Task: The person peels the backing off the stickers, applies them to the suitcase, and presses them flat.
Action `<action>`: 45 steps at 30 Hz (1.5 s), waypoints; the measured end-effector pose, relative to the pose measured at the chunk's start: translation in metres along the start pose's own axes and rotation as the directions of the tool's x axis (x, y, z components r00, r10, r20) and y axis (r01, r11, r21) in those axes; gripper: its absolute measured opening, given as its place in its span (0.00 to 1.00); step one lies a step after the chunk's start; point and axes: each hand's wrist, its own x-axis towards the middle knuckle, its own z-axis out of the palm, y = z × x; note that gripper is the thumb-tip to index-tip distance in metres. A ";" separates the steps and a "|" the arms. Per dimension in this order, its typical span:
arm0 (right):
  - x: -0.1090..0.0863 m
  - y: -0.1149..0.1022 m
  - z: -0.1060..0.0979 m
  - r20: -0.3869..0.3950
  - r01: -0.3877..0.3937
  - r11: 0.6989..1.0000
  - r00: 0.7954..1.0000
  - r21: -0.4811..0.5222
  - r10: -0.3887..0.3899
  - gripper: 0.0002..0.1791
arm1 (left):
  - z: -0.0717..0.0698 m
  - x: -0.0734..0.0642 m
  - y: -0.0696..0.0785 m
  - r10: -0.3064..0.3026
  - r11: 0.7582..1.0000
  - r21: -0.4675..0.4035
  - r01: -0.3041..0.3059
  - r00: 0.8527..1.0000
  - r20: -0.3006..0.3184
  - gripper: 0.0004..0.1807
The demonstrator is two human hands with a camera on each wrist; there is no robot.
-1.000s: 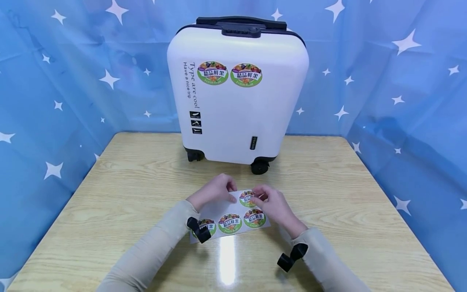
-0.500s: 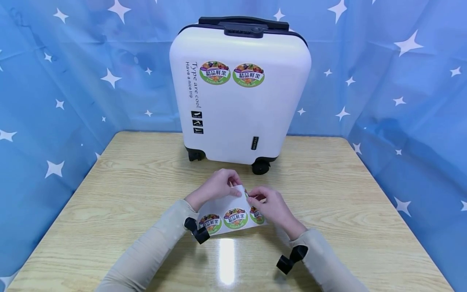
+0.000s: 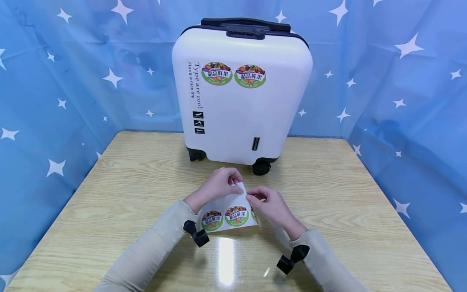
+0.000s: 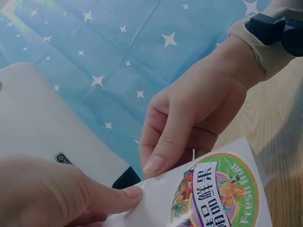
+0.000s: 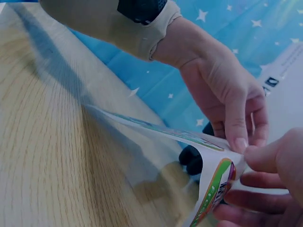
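My left hand (image 3: 216, 187) pinches the top edge of a white sticker sheet (image 3: 227, 199) between thumb and fingers. Close beside it, my right hand (image 3: 269, 205) pinches the same edge further right. The sheet's right part bends backward at the right fingers, as the right wrist view shows, where a folded-down flap (image 5: 215, 187) carries part of a round sticker. Along the lower row are oval fruit stickers (image 3: 237, 215) with green rims; the rightmost is partly hidden by the bend. In the left wrist view a fruit sticker (image 4: 220, 189) faces up near the right fingertips.
Behind the hands a white suitcase (image 3: 237, 117) stands upright on the wooden table (image 3: 120, 182). Two matching fruit stickers (image 3: 250, 76) sit side by side on its upper front. A black wheel (image 3: 261, 167) is just beyond the hands. Blue star-patterned cloth (image 3: 401, 101) surrounds the table.
Both hands have lifted the sheet's top edge, and its right part has been bent back, so the upper right sticker no longer shows in the head view. The left hand moved slightly up and right.
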 end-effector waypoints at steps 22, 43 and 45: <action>-0.014 -0.037 -0.005 0.026 -0.029 0.994 0.999 0.101 0.027 0.11 | 0.007 -0.005 0.008 0.051 0.995 0.084 -0.048 0.998 -0.042 0.11; 0.000 0.002 -0.003 0.029 -0.041 0.987 0.999 0.156 0.037 0.11 | 0.006 -0.007 0.012 0.067 0.990 0.127 -0.061 0.997 -0.039 0.11; 0.000 0.002 -0.003 0.030 -0.044 0.986 0.999 0.160 0.040 0.11 | 0.006 -0.008 0.011 0.070 0.989 0.130 -0.064 0.997 -0.037 0.11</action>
